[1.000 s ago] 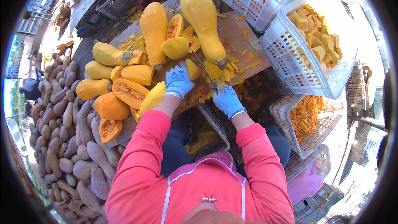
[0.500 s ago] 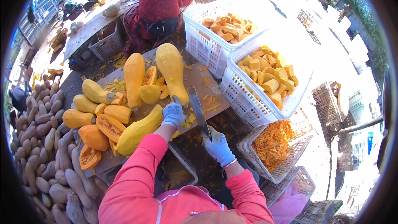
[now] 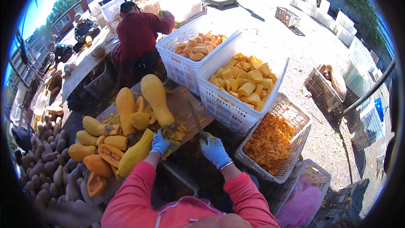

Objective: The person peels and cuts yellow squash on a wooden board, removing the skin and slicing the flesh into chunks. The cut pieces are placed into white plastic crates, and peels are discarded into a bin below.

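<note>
Right grip (image 3: 214, 151) around knife (image 3: 197, 121) handle

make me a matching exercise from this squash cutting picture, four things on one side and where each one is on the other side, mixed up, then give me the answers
Things:
1. knife
2. long peeled squash
3. cut squash chunks
4. stringy orange scrapings

Places:
A. in the low basket by the person's right side
B. on the wooden board, its end at the left hand
C. in the tall white crate beyond the board
D. held in the right hand, blade over the board

Pairs: 1-D, 2-B, 3-C, 4-A
</note>
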Action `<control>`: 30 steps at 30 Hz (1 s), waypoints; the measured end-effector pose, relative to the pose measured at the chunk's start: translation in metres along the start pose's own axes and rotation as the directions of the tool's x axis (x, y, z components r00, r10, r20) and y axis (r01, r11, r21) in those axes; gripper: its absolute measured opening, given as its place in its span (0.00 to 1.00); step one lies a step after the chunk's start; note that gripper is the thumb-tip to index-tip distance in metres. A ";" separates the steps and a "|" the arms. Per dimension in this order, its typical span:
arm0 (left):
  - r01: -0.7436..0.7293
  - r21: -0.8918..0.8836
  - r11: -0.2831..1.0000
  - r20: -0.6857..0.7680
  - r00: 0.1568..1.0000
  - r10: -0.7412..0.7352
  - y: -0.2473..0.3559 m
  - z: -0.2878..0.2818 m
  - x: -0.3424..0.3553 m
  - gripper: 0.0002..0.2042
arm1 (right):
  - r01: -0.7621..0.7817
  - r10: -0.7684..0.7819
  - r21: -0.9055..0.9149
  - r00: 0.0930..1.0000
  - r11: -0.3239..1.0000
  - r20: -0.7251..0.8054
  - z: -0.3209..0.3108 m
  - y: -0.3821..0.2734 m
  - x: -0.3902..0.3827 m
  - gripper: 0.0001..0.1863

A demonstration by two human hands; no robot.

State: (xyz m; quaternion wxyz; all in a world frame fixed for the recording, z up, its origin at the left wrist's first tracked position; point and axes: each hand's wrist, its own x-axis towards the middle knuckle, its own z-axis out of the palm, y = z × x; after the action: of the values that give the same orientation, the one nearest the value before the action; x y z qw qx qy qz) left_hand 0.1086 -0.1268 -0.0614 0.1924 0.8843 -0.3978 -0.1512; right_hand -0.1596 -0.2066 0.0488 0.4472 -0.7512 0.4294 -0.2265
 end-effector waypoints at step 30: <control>-0.011 0.233 0.972 0.052 0.999 -0.001 -0.068 -0.122 -0.032 0.45 | 0.012 0.106 -0.388 0.954 0.922 0.280 0.027 0.024 -0.015 0.18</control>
State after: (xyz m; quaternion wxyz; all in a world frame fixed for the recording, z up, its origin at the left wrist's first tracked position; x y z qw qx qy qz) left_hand 0.1835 -0.0340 0.0181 0.0773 0.8955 -0.4199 -0.1258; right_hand -0.1585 -0.1866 0.0156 0.3552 -0.8390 0.4120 -0.0120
